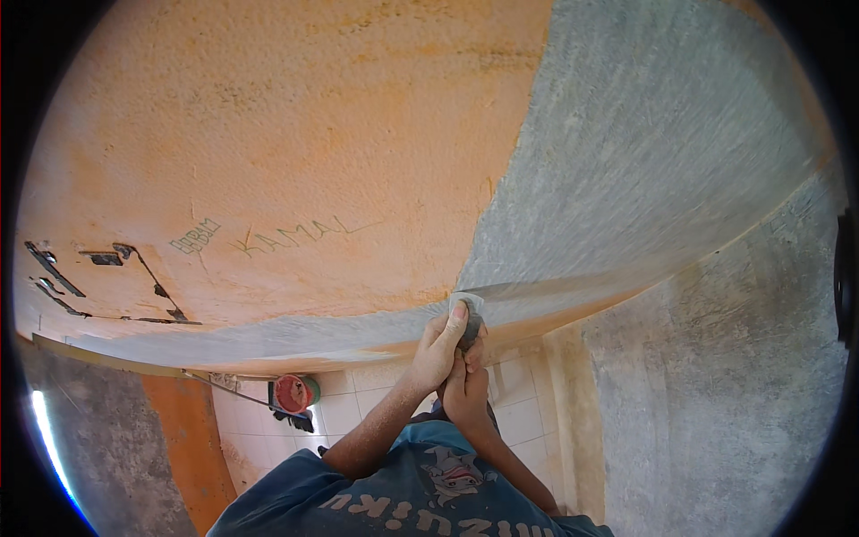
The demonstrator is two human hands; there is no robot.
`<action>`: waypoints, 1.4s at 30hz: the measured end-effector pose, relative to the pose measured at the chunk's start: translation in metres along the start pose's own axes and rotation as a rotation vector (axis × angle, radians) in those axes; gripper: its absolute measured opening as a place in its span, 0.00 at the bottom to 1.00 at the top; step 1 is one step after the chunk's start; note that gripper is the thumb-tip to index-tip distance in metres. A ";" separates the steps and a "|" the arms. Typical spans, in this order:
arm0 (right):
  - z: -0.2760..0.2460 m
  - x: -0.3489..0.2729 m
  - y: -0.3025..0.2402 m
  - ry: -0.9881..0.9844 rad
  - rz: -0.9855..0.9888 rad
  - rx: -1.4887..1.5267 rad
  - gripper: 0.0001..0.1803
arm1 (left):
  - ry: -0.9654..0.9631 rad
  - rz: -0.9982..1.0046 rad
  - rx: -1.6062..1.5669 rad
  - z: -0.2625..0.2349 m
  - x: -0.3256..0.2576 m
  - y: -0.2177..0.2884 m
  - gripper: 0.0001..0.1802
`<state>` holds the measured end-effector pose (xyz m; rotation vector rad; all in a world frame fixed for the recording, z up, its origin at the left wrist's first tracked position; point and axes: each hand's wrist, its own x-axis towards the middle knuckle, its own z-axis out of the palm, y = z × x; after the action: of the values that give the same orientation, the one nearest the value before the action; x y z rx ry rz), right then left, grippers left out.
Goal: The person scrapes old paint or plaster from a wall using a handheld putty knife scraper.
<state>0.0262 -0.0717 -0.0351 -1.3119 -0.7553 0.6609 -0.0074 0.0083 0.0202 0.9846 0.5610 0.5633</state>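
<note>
Clamping grey pad (pixel 468 332) in left hand (pixel 433 358) | holding right hand (pixel 464 391) together with left, its grip unclear | positioning pad near lower right corner of orange paint (pixel 313 134) on wall (pixel 644 134)

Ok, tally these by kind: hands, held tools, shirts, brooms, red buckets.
Hands: 2 (left hand, right hand)
Held tool, type unclear: 1
Shirt: 1
Broom: 1
Red bucket: 1
Total: 6

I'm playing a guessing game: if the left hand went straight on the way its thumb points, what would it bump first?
Probably the wall, near where orange meets grey, with the held tool touching before the left hand; how close it is, I can't tell.
</note>
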 end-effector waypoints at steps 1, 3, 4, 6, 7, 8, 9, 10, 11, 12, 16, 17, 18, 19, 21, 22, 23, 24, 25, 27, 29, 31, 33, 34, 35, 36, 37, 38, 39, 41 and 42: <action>-0.002 -0.001 0.001 0.001 0.002 0.001 0.14 | 0.001 -0.002 0.001 0.000 0.000 -0.001 0.31; -0.005 -0.002 0.006 -0.065 0.089 0.060 0.13 | 0.038 0.016 0.025 -0.001 0.000 -0.003 0.30; -0.006 -0.003 0.011 -0.064 0.088 0.062 0.13 | 0.037 0.016 0.027 -0.002 0.000 -0.007 0.30; -0.006 -0.006 0.021 -0.070 0.148 0.088 0.13 | 0.047 0.015 0.016 -0.003 0.001 -0.012 0.30; -0.006 -0.007 0.022 -0.070 0.147 0.089 0.13 | 0.046 0.015 0.017 -0.003 0.000 -0.012 0.30; -0.006 -0.009 0.024 -0.054 0.087 0.060 0.13 | 0.051 -0.008 0.007 -0.003 -0.002 -0.011 0.30; -0.005 -0.008 0.021 -0.040 0.028 0.031 0.13 | 0.058 -0.031 -0.004 -0.001 -0.003 -0.009 0.30; -0.004 -0.007 0.019 -0.040 0.029 0.030 0.13 | 0.058 -0.031 -0.005 0.000 -0.003 -0.007 0.30; -0.002 -0.003 0.017 -0.003 -0.088 -0.047 0.13 | 0.058 -0.009 0.007 0.001 -0.003 -0.004 0.30; 0.000 0.005 0.010 0.033 -0.207 -0.124 0.13 | 0.059 0.014 0.019 0.003 -0.002 0.002 0.30; -0.009 0.027 -0.041 -0.099 -0.125 -0.077 0.14 | -0.015 0.196 0.086 0.026 0.002 0.049 0.30; -0.010 0.026 -0.050 -0.099 -0.096 -0.042 0.15 | -0.017 0.173 0.084 0.028 0.001 0.049 0.31; -0.010 0.027 -0.055 -0.095 -0.075 -0.009 0.15 | -0.027 0.155 0.082 0.030 0.002 0.051 0.31; -0.007 0.017 -0.041 -0.048 -0.053 -0.009 0.15 | -0.010 0.093 0.095 0.028 -0.002 0.045 0.30; -0.003 0.000 -0.007 -0.027 0.015 -0.017 0.15 | 0.016 0.054 0.074 0.006 -0.003 0.007 0.30; -0.002 -0.004 -0.001 -0.009 0.094 -0.028 0.16 | 0.049 0.008 0.048 0.005 -0.003 0.000 0.30; -0.002 -0.005 0.004 0.028 -0.018 -0.013 0.16 | 0.061 0.002 -0.003 0.004 -0.004 -0.005 0.29; -0.007 -0.005 -0.001 0.029 -0.017 -0.020 0.16 | 0.058 0.000 -0.010 0.010 -0.004 0.000 0.29; -0.011 -0.005 -0.012 -0.043 0.064 0.005 0.16 | 0.065 -0.044 -0.053 0.015 -0.007 0.011 0.29; -0.014 -0.007 -0.014 -0.111 0.142 0.025 0.16 | 0.065 -0.087 -0.099 0.015 -0.007 0.008 0.29; -0.008 -0.008 0.002 -0.011 0.204 0.062 0.15 | 0.081 -0.045 -0.077 0.001 -0.002 -0.015 0.28; -0.010 0.001 -0.002 -0.013 0.092 -0.011 0.16 | 0.076 -0.017 -0.057 0.010 -0.002 0.001 0.29; -0.010 0.005 -0.008 -0.026 -0.018 -0.080 0.16 | 0.080 0.014 -0.036 0.014 -0.001 0.009 0.29; -0.009 0.004 -0.010 -0.014 0.056 -0.046 0.16 | 0.074 0.009 -0.036 0.014 0.000 0.009 0.29; -0.010 0.003 -0.011 -0.002 0.130 -0.012 0.16 | 0.068 0.005 -0.036 0.014 -0.001 0.008 0.29; -0.009 0.002 -0.009 -0.001 0.124 -0.011 0.16 | 0.065 0.009 -0.034 0.011 0.000 0.004 0.29; -0.009 -0.003 -0.005 -0.006 0.140 0.001 0.17 | 0.072 -0.015 -0.061 0.008 -0.002 -0.003 0.29; -0.009 -0.005 -0.002 -0.011 0.155 0.013 0.17 | 0.079 -0.039 -0.087 0.005 -0.003 -0.006 0.29; -0.008 0.000 -0.007 -0.008 0.154 0.011 0.17 | 0.075 -0.040 -0.088 0.007 0.000 0.002 0.29; -0.012 0.000 -0.027 -0.072 0.214 -0.003 0.16 | 0.061 -0.032 -0.067 0.020 -0.005 0.022 0.29; -0.013 -0.002 -0.025 -0.085 0.211 -0.005 0.16 | 0.070 -0.022 -0.071 0.020 -0.006 0.016 0.29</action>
<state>0.0357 -0.0846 -0.0122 -1.3866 -0.6923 0.8888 -0.0015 -0.0007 0.0435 0.8932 0.6096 0.5956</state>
